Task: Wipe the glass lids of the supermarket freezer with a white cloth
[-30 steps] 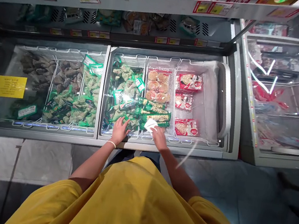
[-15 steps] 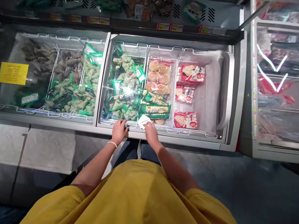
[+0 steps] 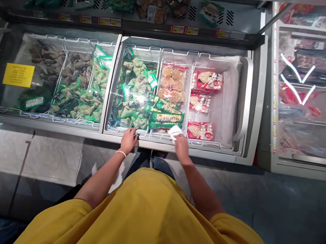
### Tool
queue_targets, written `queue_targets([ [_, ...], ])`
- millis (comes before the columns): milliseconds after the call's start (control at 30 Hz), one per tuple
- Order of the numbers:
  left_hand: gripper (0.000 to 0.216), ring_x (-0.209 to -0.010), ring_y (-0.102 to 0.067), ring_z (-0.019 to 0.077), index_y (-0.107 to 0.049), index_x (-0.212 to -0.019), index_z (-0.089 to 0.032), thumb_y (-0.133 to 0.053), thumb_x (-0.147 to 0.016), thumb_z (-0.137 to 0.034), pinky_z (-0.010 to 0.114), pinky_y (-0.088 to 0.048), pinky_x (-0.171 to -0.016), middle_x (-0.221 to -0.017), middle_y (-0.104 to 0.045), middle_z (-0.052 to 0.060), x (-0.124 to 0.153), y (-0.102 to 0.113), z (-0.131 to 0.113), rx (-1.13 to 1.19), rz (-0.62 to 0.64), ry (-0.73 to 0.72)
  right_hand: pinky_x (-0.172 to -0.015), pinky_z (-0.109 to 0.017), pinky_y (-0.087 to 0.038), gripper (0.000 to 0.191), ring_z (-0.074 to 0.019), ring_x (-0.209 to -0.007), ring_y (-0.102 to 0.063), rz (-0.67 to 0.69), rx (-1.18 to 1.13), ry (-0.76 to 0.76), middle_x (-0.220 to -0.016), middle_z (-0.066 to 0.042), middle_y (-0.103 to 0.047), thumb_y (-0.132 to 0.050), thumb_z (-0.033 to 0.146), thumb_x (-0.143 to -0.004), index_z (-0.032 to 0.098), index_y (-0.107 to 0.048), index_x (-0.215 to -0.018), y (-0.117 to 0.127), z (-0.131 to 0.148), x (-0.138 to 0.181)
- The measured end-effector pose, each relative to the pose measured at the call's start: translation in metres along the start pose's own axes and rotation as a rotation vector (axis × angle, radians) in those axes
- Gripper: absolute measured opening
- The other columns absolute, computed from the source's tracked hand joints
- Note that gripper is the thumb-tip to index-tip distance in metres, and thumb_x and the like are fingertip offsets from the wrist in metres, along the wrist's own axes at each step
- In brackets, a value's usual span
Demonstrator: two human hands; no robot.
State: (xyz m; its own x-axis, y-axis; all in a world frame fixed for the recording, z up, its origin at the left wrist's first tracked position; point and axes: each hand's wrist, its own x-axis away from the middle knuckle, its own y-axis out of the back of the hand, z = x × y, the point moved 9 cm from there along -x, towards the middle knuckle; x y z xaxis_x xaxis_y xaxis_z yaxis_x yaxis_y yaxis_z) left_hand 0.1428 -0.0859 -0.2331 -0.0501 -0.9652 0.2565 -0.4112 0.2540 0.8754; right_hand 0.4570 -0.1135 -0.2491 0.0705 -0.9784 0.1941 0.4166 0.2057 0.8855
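Right hand (image 3: pixel 181 145) grasps white cloth (image 3: pixel 175 132), shifted rightward along front edge of freezer (image 3: pixel 207 151), likely a fresh stretch; left hand (image 3: pixel 129 140) curled at edge, can't tell if gripping.

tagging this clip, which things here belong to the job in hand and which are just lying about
In use:
- white cloth or tissue, held in the right hand
- freezer front edge, with the left hand at it

Just there:
- yellow sign
- green packs
- red-and-white packs
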Motion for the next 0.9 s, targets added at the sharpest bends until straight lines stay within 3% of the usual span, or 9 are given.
queue_targets([
  [200, 0.039, -0.125, -0.055, 0.0304, -0.063, -0.129, -0.02, -0.056, -0.091, -0.019, 0.046, -0.049, -0.11, -0.128, -0.061, 0.014, -0.003, -0.009, -0.015, -0.012, -0.013, -0.009, -0.089, -0.044, -0.039, 0.036, -0.0295, -0.097, -0.051, -0.259, 0.129, -0.44, -0.103, -0.017, -0.063, -0.042, 0.01, -0.082, 0.015, -0.07, -0.105, 0.088, -0.225, 0.062],
  [300, 0.039, -0.125, -0.055, 0.0304, -0.064, -0.128, -0.02, -0.056, -0.091, -0.018, 0.046, -0.05, -0.11, -0.129, -0.059, 0.013, -0.002, -0.011, -0.019, -0.019, -0.018, -0.005, -0.089, -0.048, -0.038, 0.032, -0.0315, -0.097, -0.051, -0.381, 0.143, -0.594, -0.099, -0.017, -0.064, -0.045, 0.012, -0.078, 0.017, -0.071, -0.097, 0.109, -0.286, 0.076],
  [367, 0.04, -0.126, -0.055, 0.0301, -0.063, -0.129, -0.02, -0.056, -0.091, -0.017, 0.046, -0.05, -0.11, -0.13, -0.059, 0.014, -0.002, -0.011, -0.02, -0.02, -0.013, -0.001, -0.09, -0.049, -0.039, 0.032, -0.0317, -0.098, -0.051, -0.437, 0.126, -0.629, -0.098, -0.017, -0.063, -0.045, 0.012, -0.078, 0.016, -0.071, -0.095, 0.11, -0.293, 0.074],
  [433, 0.041, -0.126, -0.054, 0.0298, -0.063, -0.131, -0.021, -0.055, -0.091, -0.016, 0.046, -0.05, -0.109, -0.131, -0.059, 0.014, 0.0, -0.011, -0.02, -0.022, -0.006, -0.003, -0.093, -0.049, -0.039, 0.034, -0.0309, -0.1, -0.051, -0.458, 0.081, -0.576, -0.099, -0.018, -0.063, -0.043, 0.013, -0.079, 0.014, -0.07, -0.099, 0.1, -0.275, 0.066],
  [500, 0.042, -0.127, -0.054, 0.0294, -0.062, -0.131, -0.021, -0.054, -0.091, -0.015, 0.045, -0.05, -0.109, -0.132, -0.058, 0.014, 0.0, -0.011, -0.019, -0.025, -0.002, -0.008, -0.097, -0.048, -0.039, 0.036, -0.0294, -0.103, -0.051, -0.449, 0.03, -0.485, -0.103, -0.016, -0.062, -0.042, 0.013, -0.08, 0.013, -0.069, -0.104, 0.082, -0.24, 0.055],
  [700, 0.045, -0.125, -0.056, 0.0297, -0.062, -0.133, -0.02, -0.054, -0.09, -0.013, 0.044, -0.049, -0.11, -0.131, -0.06, 0.014, -0.003, -0.008, -0.012, -0.063, 0.004, -0.02, -0.101, -0.044, -0.039, 0.038, -0.0263, -0.108, -0.049, -0.348, -0.082, -0.246, -0.114, -0.013, -0.059, -0.041, 0.011, -0.086, 0.017, -0.067, -0.112, 0.023, -0.103, 0.026],
  [900, 0.047, -0.127, -0.055, 0.029, -0.064, -0.133, -0.022, -0.058, -0.087, -0.012, 0.044, -0.047, -0.112, -0.134, -0.059, 0.013, -0.011, 0.013, 0.013, -0.091, 0.027, -0.013, -0.1, -0.043, -0.042, 0.04, -0.0271, -0.109, -0.046, -0.225, -0.107, -0.061, -0.115, -0.012, -0.056, -0.044, 0.005, -0.085, 0.019, -0.07, -0.111, -0.028, 0.029, -0.005],
])
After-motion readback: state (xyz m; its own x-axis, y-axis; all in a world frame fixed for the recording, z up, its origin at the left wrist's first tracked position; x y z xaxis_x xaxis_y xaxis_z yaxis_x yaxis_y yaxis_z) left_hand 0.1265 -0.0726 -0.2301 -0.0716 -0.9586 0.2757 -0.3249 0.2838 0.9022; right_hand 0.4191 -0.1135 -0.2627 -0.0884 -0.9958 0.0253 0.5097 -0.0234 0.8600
